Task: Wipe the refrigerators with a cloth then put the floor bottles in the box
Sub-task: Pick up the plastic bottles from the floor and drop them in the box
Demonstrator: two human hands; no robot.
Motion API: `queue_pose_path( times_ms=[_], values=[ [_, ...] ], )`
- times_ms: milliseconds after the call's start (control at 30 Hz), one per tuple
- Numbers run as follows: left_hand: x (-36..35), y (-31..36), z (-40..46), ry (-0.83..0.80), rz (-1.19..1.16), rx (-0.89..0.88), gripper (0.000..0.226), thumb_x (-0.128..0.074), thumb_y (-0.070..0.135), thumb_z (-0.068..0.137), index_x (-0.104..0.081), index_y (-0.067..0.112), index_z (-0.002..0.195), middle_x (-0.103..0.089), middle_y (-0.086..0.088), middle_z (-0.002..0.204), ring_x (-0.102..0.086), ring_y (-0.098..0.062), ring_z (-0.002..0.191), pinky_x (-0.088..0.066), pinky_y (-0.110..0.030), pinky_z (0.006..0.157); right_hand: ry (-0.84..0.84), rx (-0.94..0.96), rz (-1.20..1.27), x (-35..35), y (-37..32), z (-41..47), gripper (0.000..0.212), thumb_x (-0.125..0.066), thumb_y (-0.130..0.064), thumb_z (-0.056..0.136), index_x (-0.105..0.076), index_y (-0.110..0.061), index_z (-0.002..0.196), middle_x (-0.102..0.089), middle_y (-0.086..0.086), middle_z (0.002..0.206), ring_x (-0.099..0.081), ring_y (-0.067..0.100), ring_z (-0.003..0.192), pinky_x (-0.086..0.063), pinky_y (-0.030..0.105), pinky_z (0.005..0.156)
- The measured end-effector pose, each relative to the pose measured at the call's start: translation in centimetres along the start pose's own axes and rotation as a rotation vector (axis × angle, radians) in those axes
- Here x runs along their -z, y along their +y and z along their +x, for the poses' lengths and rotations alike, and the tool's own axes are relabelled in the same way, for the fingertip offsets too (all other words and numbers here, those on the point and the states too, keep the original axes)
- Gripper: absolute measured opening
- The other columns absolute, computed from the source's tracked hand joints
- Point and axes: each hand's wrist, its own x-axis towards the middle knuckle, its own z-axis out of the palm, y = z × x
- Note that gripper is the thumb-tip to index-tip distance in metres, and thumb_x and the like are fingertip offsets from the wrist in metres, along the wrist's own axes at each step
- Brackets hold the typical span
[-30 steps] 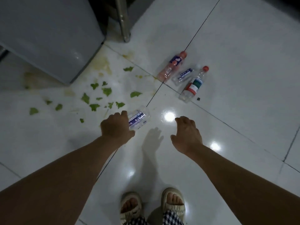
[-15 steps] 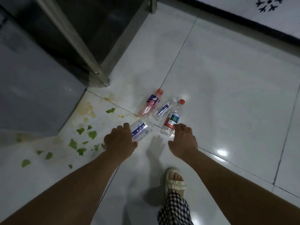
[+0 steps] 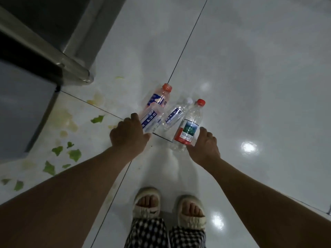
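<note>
While four plastic bottles sit close together on the white tiled floor (image 3: 250,68), both hands are down among them. The left hand (image 3: 128,136) has its fingers curled round a clear bottle with a blue and white label (image 3: 151,119), gripping it by the lower part with the rest pointing away from the person. This bottle overlaps the pinkish bottle with an orange cap (image 3: 159,97) that lies just beyond it on the floor. The right hand (image 3: 205,145) wraps round the lower part of the bottle with a red cap (image 3: 189,129), at its red, green and white label; its clear base sticks out beside the thumb. Between these two lies a small clear bottle with a white cap (image 3: 176,113), flat on the floor and touched by neither hand, its cap close to the red one.

A dark tile joint runs under the cluster and off toward the far edge of the floor. On the left, green leaf scraps (image 3: 75,154) and yellowish stains (image 3: 62,117) are scattered across the tiles beside a grey cabinet corner (image 3: 21,108). A metal leg (image 3: 78,70) stands on the floor just beyond that corner. Near the lower edge the person's feet in pale slippers (image 3: 147,203) stand side by side below checked trousers (image 3: 146,233).
</note>
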Motion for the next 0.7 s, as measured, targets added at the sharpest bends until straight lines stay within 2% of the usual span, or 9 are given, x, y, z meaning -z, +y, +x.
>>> queue_pose_path(
  times_ms=[100, 233, 433, 533, 633, 700],
  values=[
    [-2.3, 0.1, 2.6, 0.047, 0.013, -0.005, 0.062, -0.062, 0.051, 0.081, -0.039, 0.007, 0.118, -0.058, -0.015, 0.11, -0.06, -0.031, 0.097, -0.05, -0.039, 0.075, 0.034, -0.052, 0.082, -2.1, 0.3, 3.1, 0.072, -0.067, -0.032, 0.084, -0.024, -0.014, 0.139, -0.045, 0.013, 0.13, -0.043, 0.03, 0.117, -0.044, 0.044, 0.093],
    [-5.3, 0.1, 5.3, 0.081, -0.071, 0.025, 0.064, -0.064, 0.052, 0.08, -0.04, 0.008, 0.12, -0.058, -0.015, 0.111, -0.059, -0.031, 0.097, -0.045, -0.037, 0.071, 0.082, -0.118, 0.178, -4.9, 0.5, 6.2, 0.088, -0.067, -0.036, 0.084, -0.008, -0.013, 0.145, -0.042, 0.016, 0.13, -0.041, 0.034, 0.119, -0.041, 0.046, 0.092],
    [-7.7, -0.1, 7.0, 0.13, -0.134, 0.014, 0.066, -0.065, 0.05, 0.079, -0.039, 0.009, 0.123, -0.058, -0.014, 0.113, -0.058, -0.03, 0.098, -0.046, -0.037, 0.071, 0.164, -0.242, 0.267, -7.1, 0.0, 8.8, 0.103, -0.068, -0.049, 0.08, 0.003, -0.019, 0.148, -0.042, 0.016, 0.131, -0.045, 0.033, 0.119, -0.044, 0.046, 0.09],
    [-8.0, -0.1, 7.6, 0.118, -0.141, 0.006, 0.066, -0.066, 0.05, 0.078, -0.039, 0.009, 0.123, -0.058, -0.013, 0.113, -0.058, -0.03, 0.098, -0.043, -0.035, 0.068, 0.132, -0.284, 0.286, -7.2, 0.0, 9.5, 0.096, -0.063, -0.047, 0.085, 0.004, -0.017, 0.148, -0.047, 0.019, 0.125, -0.053, 0.036, 0.112, -0.049, 0.047, 0.09],
    [-7.8, 0.2, 7.7, 0.112, -0.118, -0.021, 0.065, -0.066, 0.05, 0.078, -0.039, 0.009, 0.122, -0.058, -0.013, 0.112, -0.059, -0.029, 0.097, -0.04, -0.033, 0.065, 0.109, -0.295, 0.305, -6.7, -0.2, 9.5, 0.074, -0.06, -0.039, 0.088, -0.013, -0.012, 0.139, -0.055, 0.019, 0.116, -0.059, 0.035, 0.101, -0.051, 0.044, 0.084],
    [-7.4, 0.5, 7.5, 0.108, -0.099, -0.033, 0.066, -0.065, 0.051, 0.078, -0.039, 0.009, 0.123, -0.058, -0.013, 0.112, -0.059, -0.029, 0.097, -0.04, -0.033, 0.065, 0.116, -0.299, 0.298, -6.3, -0.2, 9.0, 0.068, -0.059, -0.038, 0.088, -0.018, -0.01, 0.136, -0.054, 0.02, 0.116, -0.057, 0.037, 0.103, -0.048, 0.043, 0.082]
  ],
)
